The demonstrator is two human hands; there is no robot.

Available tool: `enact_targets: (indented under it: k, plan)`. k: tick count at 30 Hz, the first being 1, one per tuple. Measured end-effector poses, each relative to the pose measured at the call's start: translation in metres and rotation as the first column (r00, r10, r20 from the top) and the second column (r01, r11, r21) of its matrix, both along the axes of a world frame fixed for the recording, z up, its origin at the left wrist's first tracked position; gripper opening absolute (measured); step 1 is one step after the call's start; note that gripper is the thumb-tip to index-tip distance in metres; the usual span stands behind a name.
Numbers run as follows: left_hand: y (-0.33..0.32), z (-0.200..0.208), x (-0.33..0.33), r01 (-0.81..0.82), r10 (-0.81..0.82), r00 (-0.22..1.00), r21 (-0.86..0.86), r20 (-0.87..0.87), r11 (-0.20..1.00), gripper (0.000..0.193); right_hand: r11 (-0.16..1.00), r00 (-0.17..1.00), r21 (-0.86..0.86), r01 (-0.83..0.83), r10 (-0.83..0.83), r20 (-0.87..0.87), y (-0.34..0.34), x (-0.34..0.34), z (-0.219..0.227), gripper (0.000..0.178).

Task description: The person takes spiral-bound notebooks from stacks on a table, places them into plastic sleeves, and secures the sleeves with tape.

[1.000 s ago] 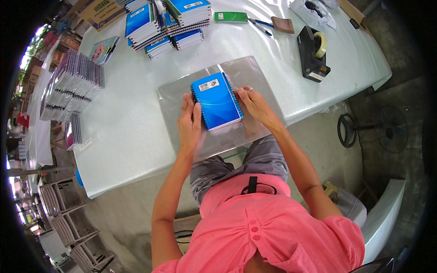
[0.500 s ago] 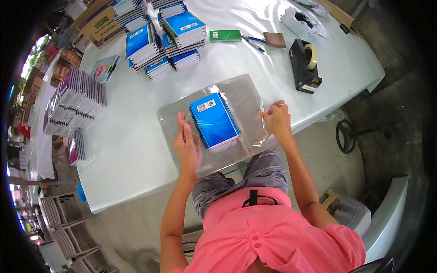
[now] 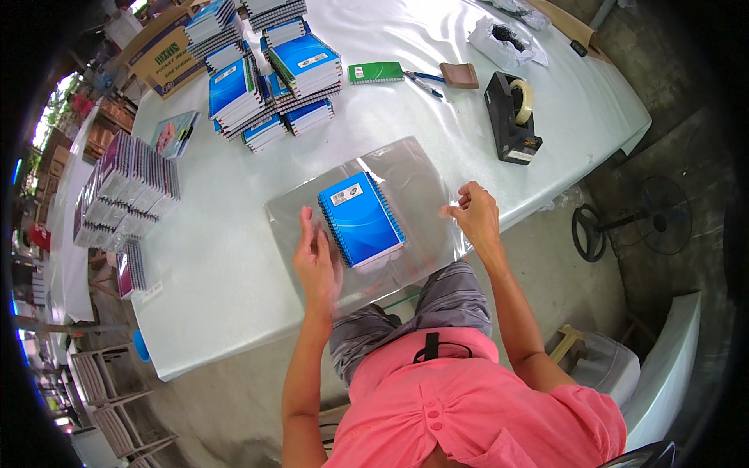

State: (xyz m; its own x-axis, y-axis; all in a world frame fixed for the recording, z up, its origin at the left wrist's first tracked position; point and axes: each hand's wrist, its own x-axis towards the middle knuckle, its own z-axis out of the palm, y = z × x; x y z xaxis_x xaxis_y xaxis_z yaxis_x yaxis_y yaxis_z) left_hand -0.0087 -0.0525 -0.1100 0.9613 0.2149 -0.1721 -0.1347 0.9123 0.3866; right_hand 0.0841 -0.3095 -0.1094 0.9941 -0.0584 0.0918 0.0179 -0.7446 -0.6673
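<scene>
Head view looks down on a long white table (image 3: 234, 257) set outdoors on bare ground, with folding chairs (image 3: 101, 382) beyond its left end and a black floor fan (image 3: 624, 226) off its right edge. Taking the black tape dispenser (image 3: 511, 117) as the landmark: left of it lie a brown leather pouch (image 3: 459, 75), pens (image 3: 421, 80) and a small green notebook (image 3: 376, 72); further left stand stacks of blue spiral notebooks (image 3: 265, 86), and far left a row of wrapped notebooks (image 3: 125, 195).

Below and left of the dispenser, near the table's front edge, a clear plastic sheet (image 3: 421, 175) lies flat, glossy and slightly crinkled. On its middle sits a small stack of blue spiral notebooks (image 3: 360, 220), bright blue cover with a white label at the top corner, wire spine on the left, turned a little askew.

Left hand (image 3: 316, 261) rests flat with fingers spread on the sheet, just beside the stack's spine, gripping nothing. Right hand (image 3: 474, 214) pinches the sheet's right edge between thumb and fingers.
</scene>
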Motion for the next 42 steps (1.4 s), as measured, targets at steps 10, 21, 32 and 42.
enact_targets:
  k: [10, 21, 32, 42]
  plan:
    - [0.004, -0.029, 0.004, -0.101, 0.168, 0.985, 0.715, -0.024, 0.692, 0.053, 0.995, 1.0, -0.096, 0.003, 0.0, 0.03, 0.015, -0.009, 0.005, 0.023]
    - [0.009, -0.033, 0.004, -0.062, 0.198, 0.978, 0.822, -0.063, 0.566, 0.056, 0.968, 0.851, -0.239, -0.073, 0.186, 0.492, 0.024, -0.015, 0.024, 0.021]
    - [0.011, -0.024, 0.004, -0.042, 0.207, 0.97, 0.747, -0.129, 0.663, 0.048, 0.839, 0.824, -0.275, -0.47, 0.529, 0.205, 0.109, -0.065, 0.05, 0.014]
    - [-0.012, 0.017, 0.018, 0.122, 0.063, 0.985, 0.908, -0.16, 0.401, 0.085, 0.458, 0.446, -0.232, -0.858, 0.889, 0.107, 0.086, -0.052, 0.059, 0.031]
